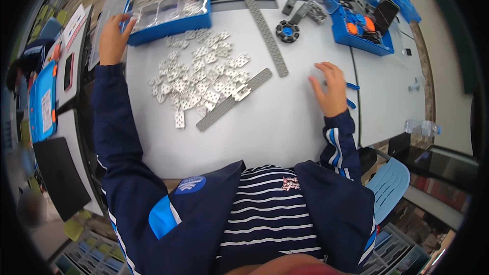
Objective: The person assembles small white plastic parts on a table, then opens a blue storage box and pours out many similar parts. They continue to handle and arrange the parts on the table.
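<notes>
My left hand (pixel 113 38) is at the near left corner of a blue storage bin (pixel 170 30), its thumb and fingers bent round the edge. Held over the right part of the table, my right hand (pixel 332 89) has its fingers apart and nothing in them. Small blue bars (pixel 351 86) lie partly behind it. Between my hands is a spread pile of small white plastic plates with holes (pixel 178 74). A grey perforated strip (pixel 214 114) lies slanted at the pile's near right, with a white connector piece (pixel 241 92) on it.
Another long grey strip (pixel 267 38) and a black wheel with a blue hub (pixel 288 31) lie farther back. A second blue bin (pixel 369 46) of mixed parts stands at the back right. A clear bottle (pixel 422 128) and a light blue chair (pixel 389 186) are at the right.
</notes>
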`<act>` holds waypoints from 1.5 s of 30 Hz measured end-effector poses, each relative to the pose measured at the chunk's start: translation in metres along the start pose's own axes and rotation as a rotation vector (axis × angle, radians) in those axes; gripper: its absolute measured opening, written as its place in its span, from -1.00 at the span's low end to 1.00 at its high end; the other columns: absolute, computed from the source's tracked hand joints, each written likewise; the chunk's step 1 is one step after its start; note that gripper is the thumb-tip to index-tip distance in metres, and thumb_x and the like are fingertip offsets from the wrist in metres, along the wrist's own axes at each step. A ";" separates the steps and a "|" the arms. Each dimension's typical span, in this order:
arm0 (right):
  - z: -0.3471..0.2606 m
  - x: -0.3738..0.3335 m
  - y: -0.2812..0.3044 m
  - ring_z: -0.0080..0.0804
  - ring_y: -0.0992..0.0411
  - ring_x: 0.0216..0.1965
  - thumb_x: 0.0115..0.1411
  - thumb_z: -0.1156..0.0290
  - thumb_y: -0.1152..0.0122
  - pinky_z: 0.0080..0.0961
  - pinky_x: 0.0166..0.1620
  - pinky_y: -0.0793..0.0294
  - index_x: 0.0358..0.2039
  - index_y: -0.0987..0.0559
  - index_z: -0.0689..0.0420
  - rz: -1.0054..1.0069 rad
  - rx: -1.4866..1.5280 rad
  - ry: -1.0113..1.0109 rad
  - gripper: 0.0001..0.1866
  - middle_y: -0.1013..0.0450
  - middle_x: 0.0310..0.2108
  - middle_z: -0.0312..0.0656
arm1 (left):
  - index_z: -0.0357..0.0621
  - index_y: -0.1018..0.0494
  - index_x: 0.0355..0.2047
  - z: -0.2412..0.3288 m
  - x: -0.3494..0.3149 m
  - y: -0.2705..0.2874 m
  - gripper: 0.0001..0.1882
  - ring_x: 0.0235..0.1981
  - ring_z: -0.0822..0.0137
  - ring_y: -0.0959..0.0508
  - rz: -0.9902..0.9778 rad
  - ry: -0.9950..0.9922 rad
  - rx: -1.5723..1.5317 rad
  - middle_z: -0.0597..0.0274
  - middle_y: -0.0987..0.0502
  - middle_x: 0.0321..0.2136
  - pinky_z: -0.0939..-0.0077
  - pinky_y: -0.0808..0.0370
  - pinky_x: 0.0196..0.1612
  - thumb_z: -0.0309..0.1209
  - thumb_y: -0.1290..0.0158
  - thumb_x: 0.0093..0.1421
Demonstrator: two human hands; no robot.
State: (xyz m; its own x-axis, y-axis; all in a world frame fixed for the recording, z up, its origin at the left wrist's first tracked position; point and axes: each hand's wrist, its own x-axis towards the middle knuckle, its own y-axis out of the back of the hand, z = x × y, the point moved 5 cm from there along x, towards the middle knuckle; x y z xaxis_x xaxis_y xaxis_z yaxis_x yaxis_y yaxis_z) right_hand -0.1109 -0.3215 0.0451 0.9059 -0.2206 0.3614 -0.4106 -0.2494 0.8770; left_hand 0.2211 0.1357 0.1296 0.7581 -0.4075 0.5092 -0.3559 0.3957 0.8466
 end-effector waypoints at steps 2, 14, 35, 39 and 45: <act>-0.033 0.017 -0.025 -0.01 -0.42 0.06 0.20 0.32 -0.39 -0.27 0.08 -0.42 0.06 -0.55 0.20 -0.052 0.257 0.104 -0.56 -0.47 0.00 0.00 | -0.20 -0.60 -0.19 0.045 -0.023 0.029 -0.77 -0.28 0.19 -0.59 0.106 -0.062 -0.193 0.11 -0.63 -0.26 0.36 -0.49 -0.23 -0.32 -0.26 0.23; -0.030 0.042 -0.061 -0.09 -0.47 -0.32 0.05 0.36 -0.37 -0.25 -0.23 -0.48 -0.07 -0.51 0.25 -0.206 0.191 -0.137 -0.56 -0.44 -0.34 -0.03 | -0.17 -0.53 -0.13 0.218 -0.209 0.012 -0.63 -0.16 0.11 -0.52 -0.401 -0.154 -0.325 0.18 -0.51 -0.18 0.27 -0.51 -0.15 -0.47 -0.32 0.03; -0.104 0.010 -0.038 -0.41 -0.63 -0.39 0.03 0.43 -0.53 -0.52 -0.24 -0.57 -0.01 -0.65 0.18 -0.586 0.670 0.144 -0.53 -0.66 -0.30 -0.06 | -0.30 -0.45 0.08 0.185 -0.191 -0.002 -0.48 -0.09 0.32 -0.64 -0.236 0.189 -1.118 0.11 -0.61 -0.13 0.45 -0.57 -0.03 -0.48 -0.36 0.13; -0.109 0.029 -0.045 -0.52 -0.61 -0.28 0.03 0.46 -0.50 -0.57 -0.15 -0.55 -0.07 -0.66 0.27 -0.486 0.705 0.174 -0.58 -0.66 -0.31 -0.13 | -0.29 -0.34 0.23 0.180 -0.155 -0.009 -0.38 0.01 0.32 -0.61 -0.191 0.235 -1.367 0.14 -0.56 0.00 0.38 -0.58 0.10 -0.57 -0.30 0.19; -0.077 0.127 -0.034 -0.55 -0.53 -0.32 0.11 0.31 -0.50 -0.55 -0.17 -0.49 -0.12 -0.68 0.34 -0.078 0.609 0.124 -0.59 -0.63 -0.31 -0.20 | -0.08 -0.45 0.23 0.109 -0.138 -0.004 -0.48 0.05 0.25 -0.62 0.101 0.207 -0.842 0.13 -0.57 0.14 0.40 -0.55 0.03 -0.39 -0.24 0.26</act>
State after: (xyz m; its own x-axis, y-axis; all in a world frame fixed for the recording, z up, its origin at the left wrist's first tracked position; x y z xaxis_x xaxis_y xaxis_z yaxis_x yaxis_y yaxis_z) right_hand 0.0265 -0.2680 0.0856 0.9259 -0.0781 0.3697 -0.2949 -0.7609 0.5780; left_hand 0.0585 0.1012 0.0733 0.8577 -0.2122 0.4684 0.0331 0.9318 0.3615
